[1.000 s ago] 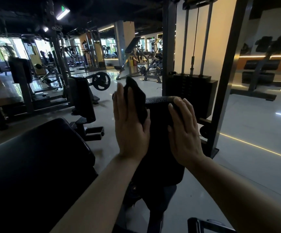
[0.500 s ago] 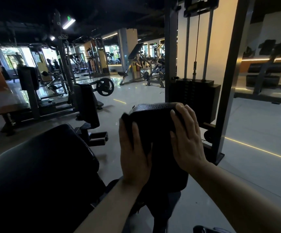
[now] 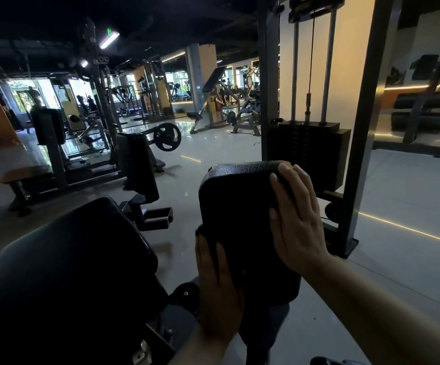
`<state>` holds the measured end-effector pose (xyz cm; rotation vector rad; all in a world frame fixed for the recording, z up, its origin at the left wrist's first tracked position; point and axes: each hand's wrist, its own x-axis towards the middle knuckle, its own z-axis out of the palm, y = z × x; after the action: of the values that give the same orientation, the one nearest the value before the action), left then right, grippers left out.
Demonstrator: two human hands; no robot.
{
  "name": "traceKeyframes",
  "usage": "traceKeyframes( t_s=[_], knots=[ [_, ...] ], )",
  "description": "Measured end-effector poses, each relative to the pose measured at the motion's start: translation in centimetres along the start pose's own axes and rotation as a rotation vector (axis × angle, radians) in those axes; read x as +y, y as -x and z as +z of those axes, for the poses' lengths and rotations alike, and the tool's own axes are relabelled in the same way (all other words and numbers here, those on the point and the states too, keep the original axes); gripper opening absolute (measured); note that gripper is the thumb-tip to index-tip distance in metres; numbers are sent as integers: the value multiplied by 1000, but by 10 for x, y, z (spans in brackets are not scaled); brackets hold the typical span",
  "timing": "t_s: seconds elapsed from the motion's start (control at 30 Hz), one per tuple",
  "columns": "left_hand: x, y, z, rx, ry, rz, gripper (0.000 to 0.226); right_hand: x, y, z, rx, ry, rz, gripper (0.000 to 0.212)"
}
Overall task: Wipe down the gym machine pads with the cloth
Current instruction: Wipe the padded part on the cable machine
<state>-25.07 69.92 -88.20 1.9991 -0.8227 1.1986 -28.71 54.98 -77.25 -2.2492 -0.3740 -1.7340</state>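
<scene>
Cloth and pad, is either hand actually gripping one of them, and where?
No grip. The left hand presses the dark cloth flat against the pad, low on its left side. The right hand lies flat on the pad's upper right edge.

We see our left hand (image 3: 217, 291) pressing a dark cloth (image 3: 208, 234) flat against the lower left edge of the upright black pad (image 3: 237, 204). Our right hand (image 3: 296, 219) rests with straight fingers along the pad's upper right edge. Behind the pad stands the weight stack (image 3: 308, 151); a larger pad (image 3: 71, 262) lies at our left.
</scene>
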Motion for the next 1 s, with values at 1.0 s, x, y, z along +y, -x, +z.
traceKeyframes(
  t_s=[1.0],
  knots=[
    [13, -142, -40, 62, 107, 29, 53, -3, 1, 2, 6, 202, 3, 49]
  ],
)
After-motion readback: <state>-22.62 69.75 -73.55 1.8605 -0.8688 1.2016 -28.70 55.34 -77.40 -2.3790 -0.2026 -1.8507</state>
